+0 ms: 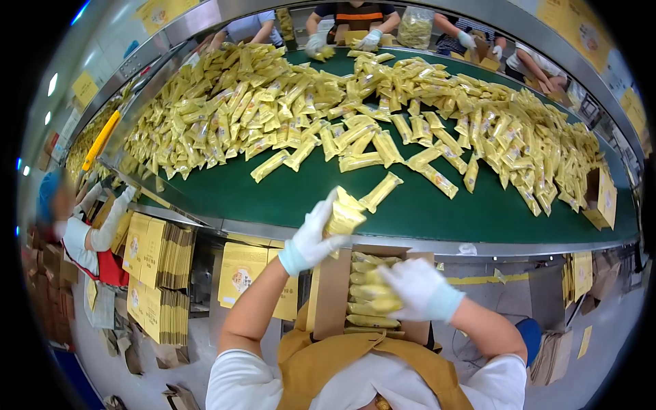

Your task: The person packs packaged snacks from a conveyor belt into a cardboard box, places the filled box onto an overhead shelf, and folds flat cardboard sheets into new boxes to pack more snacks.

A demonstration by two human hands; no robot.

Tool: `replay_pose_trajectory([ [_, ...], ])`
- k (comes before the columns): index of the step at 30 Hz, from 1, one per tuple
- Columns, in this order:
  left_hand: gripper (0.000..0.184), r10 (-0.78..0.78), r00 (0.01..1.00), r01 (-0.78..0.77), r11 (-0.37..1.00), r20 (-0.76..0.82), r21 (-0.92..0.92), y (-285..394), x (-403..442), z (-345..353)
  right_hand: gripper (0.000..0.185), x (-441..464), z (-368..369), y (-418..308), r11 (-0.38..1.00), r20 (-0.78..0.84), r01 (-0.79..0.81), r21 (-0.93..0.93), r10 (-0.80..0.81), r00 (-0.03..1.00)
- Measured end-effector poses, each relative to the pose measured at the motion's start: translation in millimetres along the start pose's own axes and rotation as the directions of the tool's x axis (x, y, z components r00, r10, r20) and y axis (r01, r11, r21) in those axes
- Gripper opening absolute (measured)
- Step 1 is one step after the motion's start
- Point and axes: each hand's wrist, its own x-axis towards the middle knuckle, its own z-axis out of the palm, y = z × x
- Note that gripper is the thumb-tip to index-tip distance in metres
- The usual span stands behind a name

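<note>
My left hand (313, 236), in a white glove with a pale blue cuff, is closed around a few yellow packets (345, 217) held upright by the belt's near edge. In front of my body, an open cardboard box (333, 290) holds rows of the same packets (372, 320). My gloved right hand (425, 290) is over the box's right side, blurred by motion. Its fingers are closed about blurred yellow packets (377, 292) above the rows; how many is unclear. A single packet (380, 192) lies on the green belt just right of my left hand.
Heaped packets (253, 102) cover much of the green conveyor belt (273, 205). A yellow carton (601, 198) stands at its right end. Co-workers' gloved hands (370, 39) work across the belt. Flat cartons (160, 253) are stacked at left, near another person (82, 239).
</note>
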Motion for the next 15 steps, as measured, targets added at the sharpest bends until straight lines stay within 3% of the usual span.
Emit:
replay_pose_trajectory([
  [1,0.097,0.001,0.999,0.005,0.990,0.040,-0.141,9.6,-4.2,8.7,0.081,4.1,15.9,-8.3,1.000,0.127,0.012,-0.013,-0.010,0.992],
  [4,0.100,0.030,0.991,0.008,0.961,0.133,-0.277,22.2,-18.7,35.1,0.083,13.6,67.4,-30.4,0.999,0.420,-0.015,0.045,-0.005,0.908],
  [6,0.099,0.122,0.979,-0.089,0.976,0.162,-0.199,14.9,-31.5,60.1,0.078,2.7,105.8,-41.4,0.999,0.279,0.001,-0.039,0.010,0.960],
  [8,0.094,0.085,0.957,-0.095,0.995,0.276,0.024,24.4,-38.3,76.2,0.065,1.4,110.6,-50.5,0.986,0.174,-0.029,-0.162,0.057,0.983],
  [9,0.090,-0.021,0.932,-0.051,0.981,0.362,0.188,28.8,-38.6,85.7,0.062,-8.0,121.0,-50.4,0.978,0.056,-0.037,-0.205,0.049,0.997],
  [10,0.086,-0.138,0.895,-0.022,0.936,0.425,0.351,31.4,-42.5,94.3,0.062,-12.3,130.0,-49.2,0.983,0.016,-0.042,-0.181,0.045,0.999],
  [11,0.072,0.065,0.932,-0.246,0.836,0.358,0.490,10.7,-56.6,112.0,0.063,-15.9,137.5,-46.8,0.987,-0.021,-0.045,-0.157,0.042,0.999],
  [12,0.070,0.058,0.932,-0.246,0.826,0.357,0.508,13.4,-59.8,116.8,0.063,-17.7,133.3,-45.1,0.990,-0.056,-0.044,-0.135,0.037,0.998],
  [15,0.063,-0.021,0.917,-0.231,0.784,0.397,0.576,20.4,-61.5,121.7,0.039,-35.3,113.0,-43.9,0.996,-0.207,0.037,0.082,-0.019,0.978],
])
